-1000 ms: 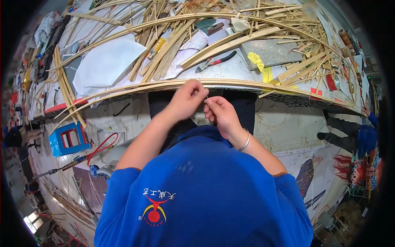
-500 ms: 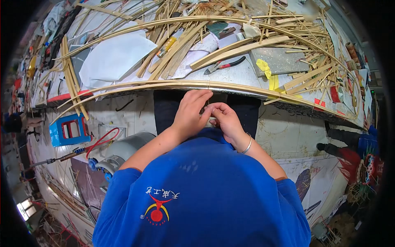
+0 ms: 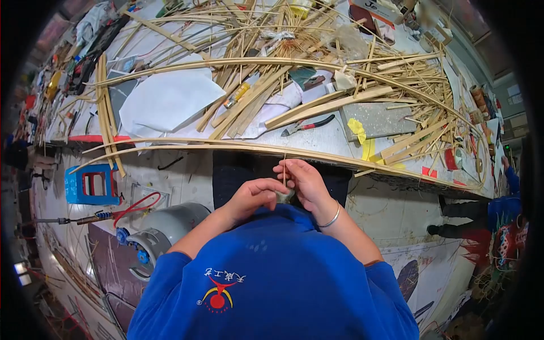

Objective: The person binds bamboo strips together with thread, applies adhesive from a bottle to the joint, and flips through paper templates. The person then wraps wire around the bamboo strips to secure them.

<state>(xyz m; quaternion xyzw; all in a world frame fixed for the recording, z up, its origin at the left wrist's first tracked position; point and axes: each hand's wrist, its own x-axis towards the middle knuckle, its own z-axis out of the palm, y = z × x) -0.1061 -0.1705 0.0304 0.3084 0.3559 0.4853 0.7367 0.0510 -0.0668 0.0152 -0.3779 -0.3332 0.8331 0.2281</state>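
Note:
A pair of long, slender bamboo strips (image 3: 226, 145) runs along the front edge of the table. From them a thin brown strand (image 3: 285, 175) comes down toward my body. My right hand (image 3: 306, 182), with a bracelet on its wrist, is closed with thumb and fingertips at the upper part of this strand, just below the strips. Lower and to the left, my left hand (image 3: 249, 198) has its fingers curled together at the strand's lower end. The exact contact of the fingertips is partly hidden.
Pliers (image 3: 309, 126), a yellow-handled cutter (image 3: 237, 95), white paper (image 3: 170, 96), a grey slab (image 3: 379, 120) and piled bamboo strips (image 3: 419, 90) lie on the table. At lower left are a blue stool (image 3: 76, 186) and a gas cylinder (image 3: 175, 224). Another person (image 3: 501, 195) is at right.
My left hand has moved down and left, away from the bamboo strips. My right hand has risen closer to them. The view has shifted, so the table appears lower.

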